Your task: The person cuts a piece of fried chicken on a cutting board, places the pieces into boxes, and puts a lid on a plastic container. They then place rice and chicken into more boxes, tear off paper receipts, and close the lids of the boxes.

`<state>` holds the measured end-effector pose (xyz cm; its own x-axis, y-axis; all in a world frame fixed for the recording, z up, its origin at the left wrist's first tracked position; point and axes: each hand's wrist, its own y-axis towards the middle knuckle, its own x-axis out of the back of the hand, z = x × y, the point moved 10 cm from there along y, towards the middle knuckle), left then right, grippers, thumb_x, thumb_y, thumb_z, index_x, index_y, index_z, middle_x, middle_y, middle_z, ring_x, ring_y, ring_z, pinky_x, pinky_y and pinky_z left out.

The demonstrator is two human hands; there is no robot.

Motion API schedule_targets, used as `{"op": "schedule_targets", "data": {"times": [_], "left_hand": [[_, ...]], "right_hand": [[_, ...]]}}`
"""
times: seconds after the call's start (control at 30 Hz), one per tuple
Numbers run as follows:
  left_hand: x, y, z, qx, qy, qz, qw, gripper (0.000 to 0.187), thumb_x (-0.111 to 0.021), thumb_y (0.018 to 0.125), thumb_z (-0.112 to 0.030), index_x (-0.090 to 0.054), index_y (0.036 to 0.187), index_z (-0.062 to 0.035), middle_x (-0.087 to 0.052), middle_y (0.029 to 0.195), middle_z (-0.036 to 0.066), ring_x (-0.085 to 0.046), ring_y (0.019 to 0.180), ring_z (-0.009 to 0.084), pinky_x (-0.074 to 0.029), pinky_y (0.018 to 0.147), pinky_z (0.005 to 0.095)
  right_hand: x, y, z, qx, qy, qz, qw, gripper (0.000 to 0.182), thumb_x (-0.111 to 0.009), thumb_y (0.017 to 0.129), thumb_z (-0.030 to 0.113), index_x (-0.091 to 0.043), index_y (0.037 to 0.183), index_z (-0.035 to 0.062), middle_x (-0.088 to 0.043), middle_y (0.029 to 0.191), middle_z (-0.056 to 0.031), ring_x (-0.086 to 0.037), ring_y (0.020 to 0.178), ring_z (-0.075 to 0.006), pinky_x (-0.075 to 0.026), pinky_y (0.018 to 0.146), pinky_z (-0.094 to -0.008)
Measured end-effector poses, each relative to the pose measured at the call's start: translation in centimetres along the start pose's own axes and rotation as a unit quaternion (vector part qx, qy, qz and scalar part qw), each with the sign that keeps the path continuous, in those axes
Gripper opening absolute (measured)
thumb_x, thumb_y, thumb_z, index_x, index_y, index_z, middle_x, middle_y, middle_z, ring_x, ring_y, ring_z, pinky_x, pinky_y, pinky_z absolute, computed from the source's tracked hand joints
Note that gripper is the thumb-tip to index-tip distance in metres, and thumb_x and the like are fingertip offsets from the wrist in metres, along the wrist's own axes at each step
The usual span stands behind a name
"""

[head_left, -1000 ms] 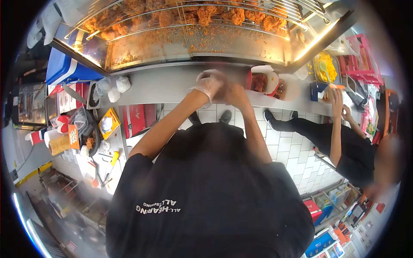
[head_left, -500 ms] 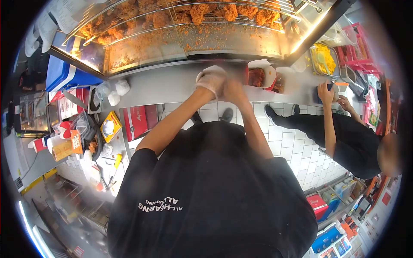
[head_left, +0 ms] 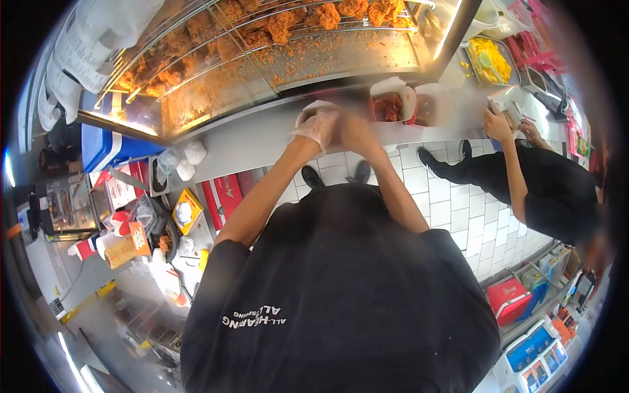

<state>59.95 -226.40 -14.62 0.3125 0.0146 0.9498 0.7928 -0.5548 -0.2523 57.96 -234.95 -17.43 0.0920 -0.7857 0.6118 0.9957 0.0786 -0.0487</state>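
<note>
Clear, loose plastic covers my left hand, which is bent at the counter's front edge against a white-rimmed item; its fingers look closed, but what they hold is unclear. Just beside it is my right hand, bare and blurred, its fingers smeared and close to the plastic. Right of my hands, an open red-and-white box with dark red glazed pieces stands on the metal counter. Another open box sits next to it, its contents blurred.
Behind the counter's glass, fried pieces lie on wire racks. White bundles are at the left. A co-worker stands at the right, hands at the counter by a tray of yellow food. Receipts hang upper left.
The view has turned and shifted slightly, so the racks and boxes sit differently in it. My hands remain close together at the counter edge. The co-worker's hands have moved slightly.
</note>
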Motion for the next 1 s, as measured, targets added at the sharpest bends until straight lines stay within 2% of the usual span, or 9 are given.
{"op": "schedule_targets", "data": {"times": [0.13,0.2,0.23,0.33,0.43,0.5,0.63,0.83,1.0], "left_hand": [[2.4,-1.1,-1.6,-0.102,-0.109,-0.09,0.985,0.025,-0.067,0.079,-0.011,-0.066,0.104,-0.0089,-0.068,0.103,0.015,-0.067,0.098,0.0306,-0.053,0.085,0.0382],[6.8,-1.7,-3.9,-0.022,0.028,0.057,0.998,0.018,-0.067,0.079,-0.012,-0.07,0.097,-0.0067,-0.069,0.097,0.014,-0.067,0.096,0.0293,-0.053,0.083,0.0354],[5.0,-1.6,-2.9,-0.019,0.027,0.055,0.998,0.018,-0.067,0.079,-0.012,-0.07,0.097,-0.0067,-0.069,0.097,0.014,-0.067,0.096,0.0293,-0.053,0.083,0.0354],[-4.0,1.2,2.2,-0.033,-0.075,0.029,0.996,0.014,-0.067,0.079,-0.014,-0.072,0.091,-0.0072,-0.07,0.094,0.013,-0.067,0.093,0.0282,-0.054,0.081,0.035],[-3.4,1.3,3.7,-0.003,-0.349,-0.05,0.936,0.014,-0.067,0.078,-0.013,-0.072,0.09,-0.008,-0.071,0.095,0.009,-0.067,0.092,0.0268,-0.054,0.078,0.0356],[5.8,-2.0,-2.5,-0.093,-0.093,-0.087,0.988,0.015,-0.066,0.077,-0.01,-0.072,0.09,-0.0074,-0.071,0.095,0.011,-0.068,0.089,0.029,-0.055,0.077,0.036],[0.1,0.2,-0.5,-0.005,0.144,-0.008,0.99,0.015,-0.066,0.076,-0.011,-0.071,0.089,-0.0061,-0.07,0.094,0.013,-0.067,0.089,0.0315,-0.054,0.077,0.037],[-0.1,-0.2,1.5,-0.057,-0.06,-0.02,0.996,0.021,-0.068,0.077,-0.018,-0.07,0.095,-0.0062,-0.069,0.095,0.016,-0.065,0.089,0.0348,-0.054,0.077,0.0399],[11.8,-9.7,3.3,0.021,-0.38,-0.129,0.916,0.026,-0.066,0.09,-0.028,-0.068,0.094,-0.0031,-0.069,0.09,0.011,-0.065,0.079,0.0261,-0.052,0.073,0.0371]], "right_hand": [[-0.5,0.0,-0.4,0.004,0.027,0.012,1.0,0.026,-0.048,0.085,0.007,-0.061,0.103,-0.0071,-0.064,0.091,-0.0356,-0.061,0.093,-0.0524,-0.048,0.084,-0.0576],[-0.7,0.0,0.1,0.02,-0.006,0.025,0.999,0.026,-0.048,0.085,0.007,-0.061,0.103,-0.0067,-0.064,0.091,-0.035,-0.062,0.093,-0.0514,-0.048,0.084,-0.057],[-1.1,-0.1,0.0,0.024,-0.008,0.028,0.999,0.026,-0.048,0.085,0.007,-0.061,0.103,-0.0067,-0.064,0.091,-0.035,-0.062,0.093,-0.0514,-0.048,0.084,-0.057],[-0.3,0.2,0.3,0.04,-0.003,-0.009,0.999,0.025,-0.048,0.085,0.007,-0.062,0.101,-0.0066,-0.064,0.089,-0.0348,-0.063,0.092,-0.0506,-0.049,0.085,-0.0566],[-0.8,-0.2,-0.1,-0.04,0.028,0.071,0.996,0.026,-0.047,0.086,0.008,-0.063,0.101,-0.0067,-0.064,0.087,-0.0345,-0.063,0.09,-0.0504,-0.049,0.085,-0.056],[-1.3,0.0,-0.6,0.002,-0.003,0.045,0.999,0.028,-0.047,0.086,0.01,-0.063,0.102,-0.007,-0.065,0.085,-0.0343,-0.064,0.087,-0.05,-0.05,0.084,-0.0551],[-0.6,0.6,-0.7,0.033,-0.002,0.007,0.999,0.029,-0.048,0.086,0.011,-0.064,0.102,-0.007,-0.065,0.083,-0.0335,-0.065,0.085,-0.0492,-0.05,0.084,-0.0541],[-0.4,0.7,0.5,0.019,-0.046,0.061,0.997,0.029,-0.049,0.087,0.013,-0.063,0.103,-0.0065,-0.065,0.08,-0.0324,-0.065,0.083,-0.0478,-0.051,0.082,-0.0533],[3.1,-1.0,3.5,-0.041,-0.027,0.093,0.994,0.034,-0.059,0.089,0.024,-0.063,0.11,-0.003,-0.069,0.093,-0.0256,-0.067,0.089,-0.0425,-0.053,0.08,-0.051]]}}
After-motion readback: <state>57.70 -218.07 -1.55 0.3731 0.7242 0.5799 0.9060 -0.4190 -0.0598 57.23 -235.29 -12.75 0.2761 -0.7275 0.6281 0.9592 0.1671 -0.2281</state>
